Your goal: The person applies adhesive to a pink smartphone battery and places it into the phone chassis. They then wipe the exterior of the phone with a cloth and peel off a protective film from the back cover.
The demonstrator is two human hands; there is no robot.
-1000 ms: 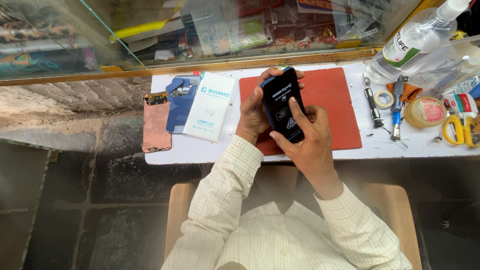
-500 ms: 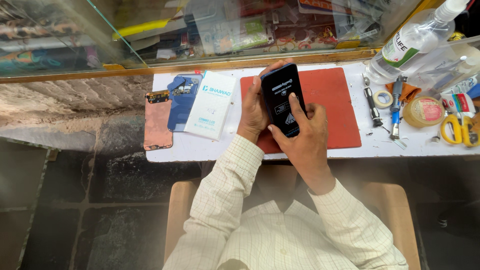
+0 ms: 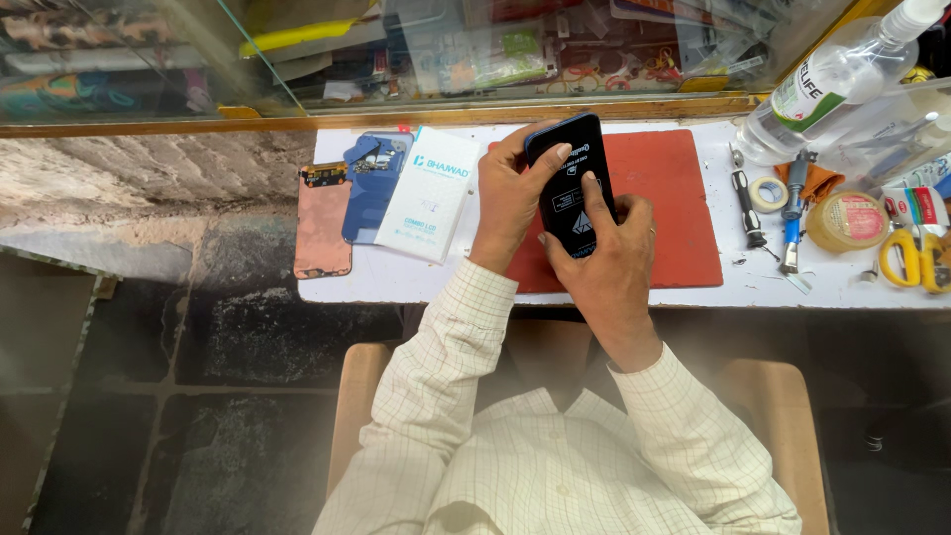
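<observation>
Together left hand and right hand grip glossy black rectangular phone.

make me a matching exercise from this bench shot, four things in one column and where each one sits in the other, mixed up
Things:
1. black phone
2. white box
3. yellow scissors
4. clear plastic bottle

Places:
A. lying on its side at the bench's far right corner
B. flat on the white bench, left of the red mat
C. at the right edge, by the tape rolls
D. held in both hands above the red mat

Pairs: 1-D, 2-B, 3-C, 4-A
</observation>
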